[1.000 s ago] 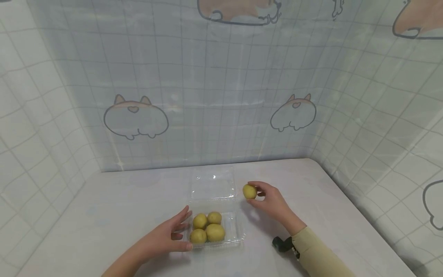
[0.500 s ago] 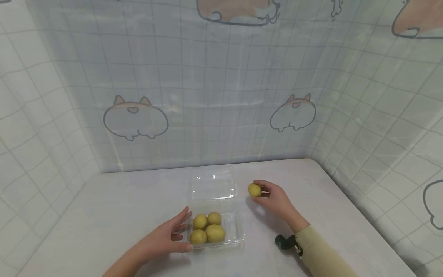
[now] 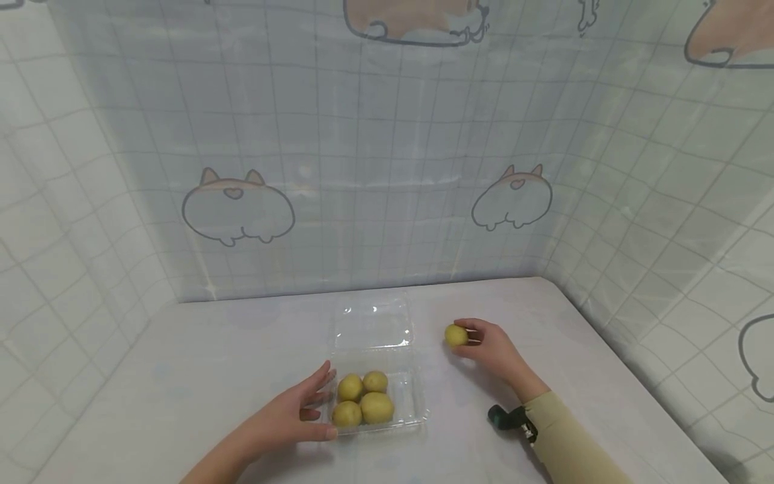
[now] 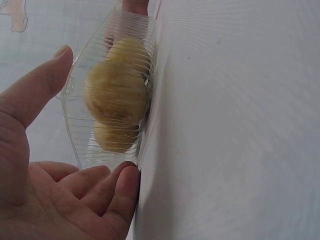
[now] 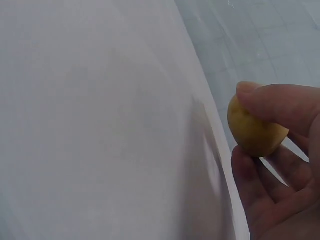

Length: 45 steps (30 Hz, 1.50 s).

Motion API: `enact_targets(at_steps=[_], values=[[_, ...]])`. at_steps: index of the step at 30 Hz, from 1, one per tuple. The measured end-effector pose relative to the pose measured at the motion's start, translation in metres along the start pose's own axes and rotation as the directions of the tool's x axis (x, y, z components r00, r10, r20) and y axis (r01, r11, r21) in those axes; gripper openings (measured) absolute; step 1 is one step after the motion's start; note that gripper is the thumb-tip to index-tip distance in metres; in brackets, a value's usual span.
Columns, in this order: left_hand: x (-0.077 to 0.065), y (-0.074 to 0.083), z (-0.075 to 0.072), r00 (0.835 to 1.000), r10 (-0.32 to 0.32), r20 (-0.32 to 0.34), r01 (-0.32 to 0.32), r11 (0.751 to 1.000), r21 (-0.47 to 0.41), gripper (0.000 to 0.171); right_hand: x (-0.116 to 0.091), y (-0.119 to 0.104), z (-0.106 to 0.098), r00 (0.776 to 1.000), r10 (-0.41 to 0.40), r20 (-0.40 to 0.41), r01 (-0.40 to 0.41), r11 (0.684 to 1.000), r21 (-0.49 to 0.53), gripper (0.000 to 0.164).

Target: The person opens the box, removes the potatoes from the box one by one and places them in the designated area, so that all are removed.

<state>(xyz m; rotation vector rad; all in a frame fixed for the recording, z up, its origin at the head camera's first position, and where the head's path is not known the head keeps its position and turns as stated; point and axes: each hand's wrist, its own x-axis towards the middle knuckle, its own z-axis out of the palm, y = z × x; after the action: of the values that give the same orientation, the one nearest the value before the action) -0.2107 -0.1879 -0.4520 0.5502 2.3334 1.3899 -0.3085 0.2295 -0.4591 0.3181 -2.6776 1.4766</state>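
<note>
A clear, ribbed plastic clamshell box (image 3: 377, 403) sat on the pale white bench (image 3: 211, 376), near the person's side of it; its transparent hinged lid (image 3: 373, 324) lay folded back flat on the bench on the far side; four small, round, yellow-skinned potatoes (image 3: 363, 398) were packed close together in the box's tray, touching one another, two nearer the lid and two nearer the person; in the left wrist view three of those potatoes (image 4: 116, 95) showed through the ribbed wall.

The left hand (image 3: 296, 413) lay on the bench against the left wall of the box; its fingers were straight and spread wide, with the thumb and fingertips touching the plastic and nothing gripped. The right hand (image 3: 492, 349) was to the right of the lid, well apart from the tray; its thumb and fingers were curled around a fifth small yellow potato (image 3: 456, 335), pinching it at the fingertips; in the right wrist view the thumb pressed on top of that potato (image 5: 255, 127) with the fingers beneath it; whether the potato touched the bench could not be told. A beige sleeve (image 3: 568, 444) covered the right forearm, with a small dark device (image 3: 504, 417) at the wrist.
</note>
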Motion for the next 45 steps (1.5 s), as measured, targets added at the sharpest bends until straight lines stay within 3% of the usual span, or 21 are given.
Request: enact_targets(at_steps=[10,19,34,45], values=[[0.000,-0.003,0.000,1.000,0.003,0.005,-0.003,1.000,-0.009,0.108,0.001,0.011,-0.002,0.999,0.043,-0.013,-0.043,0.999,-0.027,0.053],[-0.001,-0.002,0.000,1.000,0.001,0.002,-0.001,1.000,-0.003,0.109,0.002,0.019,-0.001,1.000,0.016,-0.004,-0.016,0.999,-0.036,0.051],[0.000,0.002,-0.002,1.000,-0.007,0.001,0.007,1.000,-0.001,0.108,0.001,0.017,-0.002,0.998,0.062,-0.002,-0.062,0.997,-0.034,0.059],[0.002,0.000,-0.004,1.000,-0.007,0.006,0.007,1.000,0.004,0.108,0.002,0.018,-0.002,0.999,0.041,0.002,-0.041,0.998,-0.037,0.059]])
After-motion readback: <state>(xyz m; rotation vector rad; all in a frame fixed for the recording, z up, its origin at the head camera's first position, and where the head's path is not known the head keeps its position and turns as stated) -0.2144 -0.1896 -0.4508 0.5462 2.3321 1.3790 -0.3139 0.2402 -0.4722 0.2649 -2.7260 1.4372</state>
